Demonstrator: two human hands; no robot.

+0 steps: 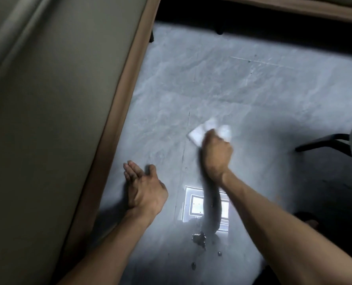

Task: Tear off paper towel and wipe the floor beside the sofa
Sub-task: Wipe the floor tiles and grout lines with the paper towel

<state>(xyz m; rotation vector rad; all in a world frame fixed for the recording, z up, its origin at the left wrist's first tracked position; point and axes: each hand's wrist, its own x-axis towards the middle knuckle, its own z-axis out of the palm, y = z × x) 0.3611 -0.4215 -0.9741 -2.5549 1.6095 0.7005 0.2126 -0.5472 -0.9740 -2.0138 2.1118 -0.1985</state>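
On the glossy grey marbled tile floor (243, 89), just beside the long olive-cushioned sofa with its tan base trim (113, 120), the right hand (217, 153) is clenched around a crumpled white paper towel (204, 130) and presses it to the tile; the wad pokes out ahead of the knuckles and is blurred, so the wipe looks to be under way. The left hand (144, 188) lies flat on the floor close to the sofa's edge, fingers together and extended, thumb apart, holding nothing and apparently bracing the body.

To do this step well, the towel should stay bunched under the palm with steady downward pressure. A dark crumbly patch of dirt (199, 238) and a few small dark specks (219, 253) sit near the person, well apart from the towel, below a bright window reflection (195, 204). Strokes would best be drawn toward that mess, gathering it into the wad rather than scattering it under the sofa. The black chair leg (323, 142) at right leaves room to sweep.
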